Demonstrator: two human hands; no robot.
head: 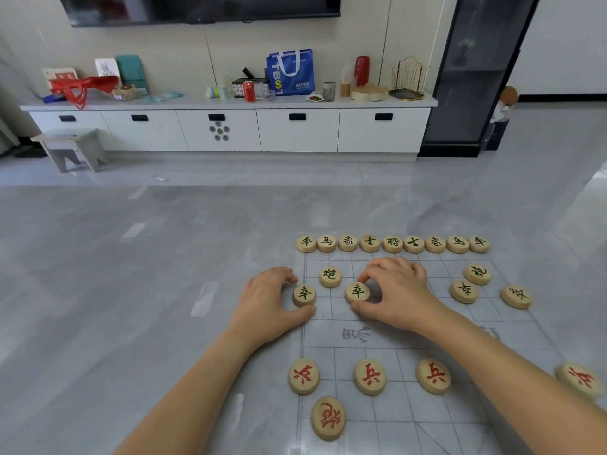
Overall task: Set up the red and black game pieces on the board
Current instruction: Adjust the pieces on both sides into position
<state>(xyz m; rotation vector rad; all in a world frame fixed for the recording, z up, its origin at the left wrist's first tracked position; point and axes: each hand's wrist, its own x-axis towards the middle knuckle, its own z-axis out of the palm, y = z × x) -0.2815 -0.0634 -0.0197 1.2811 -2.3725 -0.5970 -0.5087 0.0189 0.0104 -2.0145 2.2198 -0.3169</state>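
Note:
A clear gridded board lies on the grey table. Along its far edge runs a full row of black-lettered wooden discs. My left hand pinches a black pawn disc at the board's left edge. My right hand pinches another black pawn disc a little further right. A black cannon disc sits between them, slightly further back. On the right lie another black cannon and two more black pawns. Red pawn discs and a red cannon lie nearest me.
The grey marble-look table spreads wide to the left of the board. One red disc lies at the board's right rim. Beyond the table stands a white sideboard with bags, a can and cups, and a small stool.

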